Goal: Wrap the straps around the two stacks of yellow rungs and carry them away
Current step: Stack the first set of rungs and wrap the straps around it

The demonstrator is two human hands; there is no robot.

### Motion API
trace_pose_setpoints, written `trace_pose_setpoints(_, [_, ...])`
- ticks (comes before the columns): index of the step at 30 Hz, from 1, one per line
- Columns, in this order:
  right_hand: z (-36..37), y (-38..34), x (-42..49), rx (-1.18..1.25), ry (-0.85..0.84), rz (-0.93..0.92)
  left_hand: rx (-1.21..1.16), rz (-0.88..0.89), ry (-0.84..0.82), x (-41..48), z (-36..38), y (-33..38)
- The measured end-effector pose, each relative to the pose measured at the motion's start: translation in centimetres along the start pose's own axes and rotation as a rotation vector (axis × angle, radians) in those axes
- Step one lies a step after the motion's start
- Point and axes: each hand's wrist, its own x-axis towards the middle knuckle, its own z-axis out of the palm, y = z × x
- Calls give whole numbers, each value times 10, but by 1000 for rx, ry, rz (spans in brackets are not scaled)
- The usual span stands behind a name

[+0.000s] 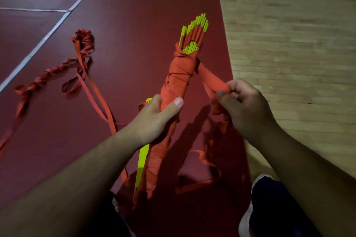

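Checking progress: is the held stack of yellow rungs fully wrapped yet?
Partly wrapped. Red strap covers the middle of the stack, yellow tips show bare at the top, and the right hand pinches a loose length.

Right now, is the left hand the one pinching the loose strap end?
No, the left hand grips the wrapped stack of yellow rungs, while the right hand pinches the strap.

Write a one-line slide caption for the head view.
Bundling rungs: the left hand grips the wrapped stack while the right hand pinches the strap beside it.
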Motion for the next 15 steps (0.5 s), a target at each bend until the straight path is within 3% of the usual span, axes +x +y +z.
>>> trace_pose_setpoints(4, [3,-2,1,99,-114,30,-127,-28,3,-1,2,3])
trace_pose_setpoints(11, [0,9,12,-54,-59,120,-204,-96,-141,-1,1,6])
trace_pose_setpoints(15, [-7,13,14,-192,-141,185,-62,-1,-62,0,-2,6])
